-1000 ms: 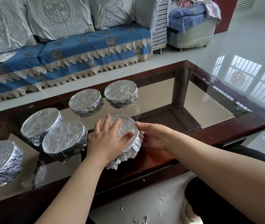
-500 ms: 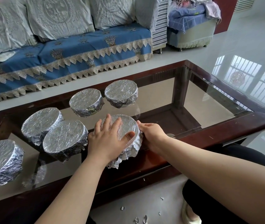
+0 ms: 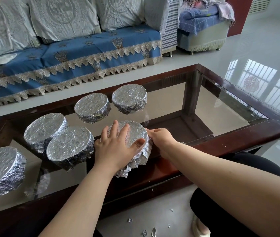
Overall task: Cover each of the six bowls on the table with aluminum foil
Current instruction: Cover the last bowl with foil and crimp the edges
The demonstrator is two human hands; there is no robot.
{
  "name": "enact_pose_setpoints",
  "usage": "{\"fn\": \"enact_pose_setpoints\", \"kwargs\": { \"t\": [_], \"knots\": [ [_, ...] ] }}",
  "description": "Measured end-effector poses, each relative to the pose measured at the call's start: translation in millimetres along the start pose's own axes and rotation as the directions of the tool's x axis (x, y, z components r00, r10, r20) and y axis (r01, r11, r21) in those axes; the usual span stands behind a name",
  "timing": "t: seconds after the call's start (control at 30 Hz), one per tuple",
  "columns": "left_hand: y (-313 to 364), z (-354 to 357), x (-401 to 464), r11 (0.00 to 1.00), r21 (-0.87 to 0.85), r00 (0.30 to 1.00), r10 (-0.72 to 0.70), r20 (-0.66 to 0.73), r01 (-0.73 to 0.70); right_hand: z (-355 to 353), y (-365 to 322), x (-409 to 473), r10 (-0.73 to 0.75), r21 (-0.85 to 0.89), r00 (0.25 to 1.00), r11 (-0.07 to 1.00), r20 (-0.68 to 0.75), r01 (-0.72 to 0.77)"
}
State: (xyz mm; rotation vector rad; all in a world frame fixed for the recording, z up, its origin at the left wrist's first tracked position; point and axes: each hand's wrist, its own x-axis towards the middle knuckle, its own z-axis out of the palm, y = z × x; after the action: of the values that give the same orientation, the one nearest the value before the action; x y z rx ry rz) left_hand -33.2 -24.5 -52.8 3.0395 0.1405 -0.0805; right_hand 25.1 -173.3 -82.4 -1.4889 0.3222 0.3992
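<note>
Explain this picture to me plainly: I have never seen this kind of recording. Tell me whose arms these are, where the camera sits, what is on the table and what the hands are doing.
There is no machine here. A person wears a wide-angle camera on the head, so you look forward and down along their own two bare arms.

On the glass-topped table stand six bowls, each with aluminum foil over it. Five stand apart from the hands, such as the far right bowl.

The sixth, the nearest bowl, is being worked on. The left hand lies flat on its foil top, fingers spread, pressing it down. The right hand is at the bowl's right rim, fingers on the foil there; its lower edge hangs loose and crumpled.

Small foil scraps lie on the floor. Behind the table is a sofa.
</note>
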Motion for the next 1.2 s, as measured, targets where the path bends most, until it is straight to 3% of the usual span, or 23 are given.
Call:
{"fn": "enact_pose_setpoints", "kwargs": {
  "t": [0.53,0.73,0.9,1.07,1.2],
  "knots": [
    [2.8,-1.0,-0.6,1.000,-0.020,1.000,-0.019,-0.012,0.018,10.1,2.6,3.3,-0.112,-0.041,0.993,0.993,-0.022,0.111],
    [3.6,-0.6,-0.5,1.000,-0.016,1.000,-0.026,-0.011,0.026,5.6,2.1,11.1,-0.145,-0.303,0.989,0.945,-0.041,0.126],
    [3.2,-0.6,-0.1,1.000,-0.006,1.000,-0.024,-0.002,0.024,2.6,1.9,10.5,-0.105,-0.364,0.994,0.927,-0.028,0.088],
    [5.2,-1.1,-0.9,0.999,0.004,0.999,-0.049,0.001,0.049,-0.8,1.5,6.3,-0.124,-0.271,0.987,0.958,-0.099,0.093],
    [13.1,-2.1,-2.4,0.992,-0.017,0.992,-0.126,-0.010,0.126,-3.7,2.1,-14.5,-0.160,-0.200,0.987,0.967,-0.003,0.156]
  ]
}}
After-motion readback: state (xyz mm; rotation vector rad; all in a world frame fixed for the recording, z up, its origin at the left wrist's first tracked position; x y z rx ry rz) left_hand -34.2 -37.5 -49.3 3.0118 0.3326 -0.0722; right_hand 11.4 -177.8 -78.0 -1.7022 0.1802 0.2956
